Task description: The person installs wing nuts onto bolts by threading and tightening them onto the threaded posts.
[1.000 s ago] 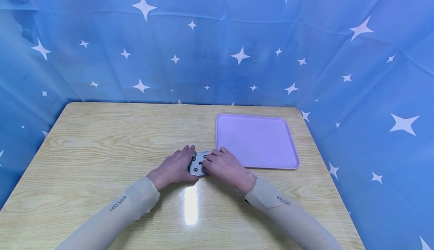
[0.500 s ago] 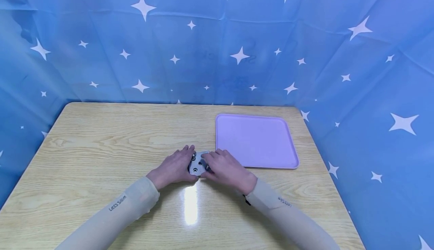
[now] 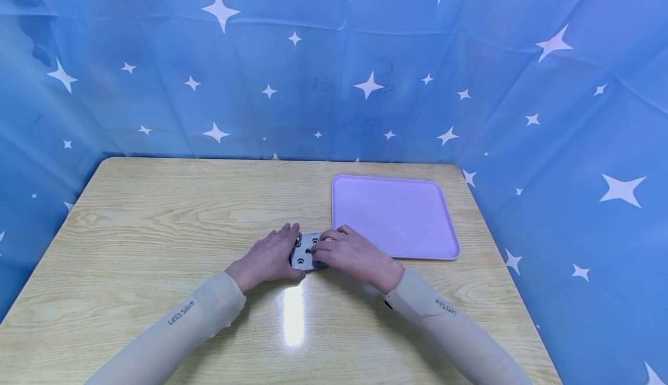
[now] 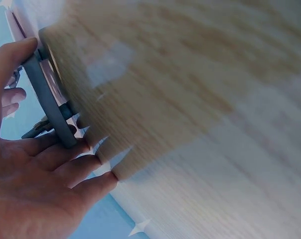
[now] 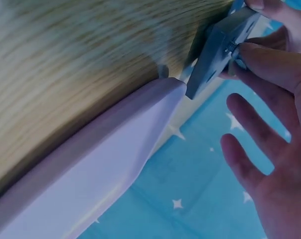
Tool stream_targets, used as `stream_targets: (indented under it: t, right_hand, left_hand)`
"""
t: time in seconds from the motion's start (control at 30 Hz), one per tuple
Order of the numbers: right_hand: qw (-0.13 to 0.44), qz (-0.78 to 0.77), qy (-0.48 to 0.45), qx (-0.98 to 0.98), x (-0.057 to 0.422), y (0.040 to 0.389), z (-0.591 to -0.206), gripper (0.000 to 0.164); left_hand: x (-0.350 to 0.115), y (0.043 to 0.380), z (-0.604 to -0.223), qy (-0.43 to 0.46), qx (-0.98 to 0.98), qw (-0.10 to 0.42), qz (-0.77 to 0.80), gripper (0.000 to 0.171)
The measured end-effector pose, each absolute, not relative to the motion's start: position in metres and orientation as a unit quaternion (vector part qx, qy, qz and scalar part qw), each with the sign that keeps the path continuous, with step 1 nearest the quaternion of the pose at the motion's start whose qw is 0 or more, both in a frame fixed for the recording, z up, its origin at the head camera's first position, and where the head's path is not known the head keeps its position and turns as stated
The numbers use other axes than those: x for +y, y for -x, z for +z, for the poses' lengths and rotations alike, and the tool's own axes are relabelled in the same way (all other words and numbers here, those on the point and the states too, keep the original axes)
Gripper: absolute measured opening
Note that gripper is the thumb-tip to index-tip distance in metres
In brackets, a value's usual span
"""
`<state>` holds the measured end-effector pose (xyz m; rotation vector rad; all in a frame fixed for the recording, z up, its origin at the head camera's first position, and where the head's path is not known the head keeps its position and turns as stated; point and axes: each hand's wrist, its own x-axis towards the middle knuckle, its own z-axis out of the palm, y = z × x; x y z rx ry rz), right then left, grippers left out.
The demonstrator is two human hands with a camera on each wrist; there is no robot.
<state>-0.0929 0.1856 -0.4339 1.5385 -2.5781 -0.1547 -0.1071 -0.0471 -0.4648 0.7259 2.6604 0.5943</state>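
Note:
A grey metal plate with several round holes [image 3: 301,261] lies at the middle of the table, raised off the wood on its supports. My left hand [image 3: 266,258] grips it from the left, thumb at the near edge and fingers at the far edge. The plate's side edge [image 4: 50,99] shows dark in the left wrist view, beside a threaded screw [image 4: 37,128]. My right hand [image 3: 355,257] is at the plate's right part. In the right wrist view its thumb and index finger pinch a small metal screw [image 5: 234,54] at a hole, the other fingers spread.
A shallow purple tray [image 3: 394,217] lies right behind my right hand, its near-left corner close to the plate. The wooden table [image 3: 172,217] extends around, with a blue star-patterned curtain [image 3: 313,54] behind it and at its sides.
The right thumb and fingers turned over the plate's right part, then rolled back, with the wrist now a little further right. The left hand and plate have stayed put.

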Motion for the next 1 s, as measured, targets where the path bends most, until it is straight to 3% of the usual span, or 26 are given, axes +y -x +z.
stream_targets:
  t: [0.4,0.63,0.83,1.0]
  right_hand:
    - [0.111,-0.021,-0.446,-0.888,0.171,0.089,-0.446,0.004]
    - [0.132,0.044,-0.381,-0.914,0.161,0.082,-0.454,0.012]
    - [0.104,0.061,-0.357,-0.926,0.161,0.079,-0.451,0.014]
    - [0.042,0.024,-0.404,-0.914,0.173,0.084,-0.441,0.040]
  left_hand:
    - [-0.047,0.107,-0.465,-0.247,0.931,0.165,0.214,0.105]
    - [-0.047,0.106,-0.464,-0.250,0.931,0.157,0.214,0.105]
    - [-0.047,0.105,-0.464,-0.254,0.930,0.156,0.214,0.104]
    - [-0.048,0.106,-0.464,-0.256,0.929,0.158,0.214,0.104]
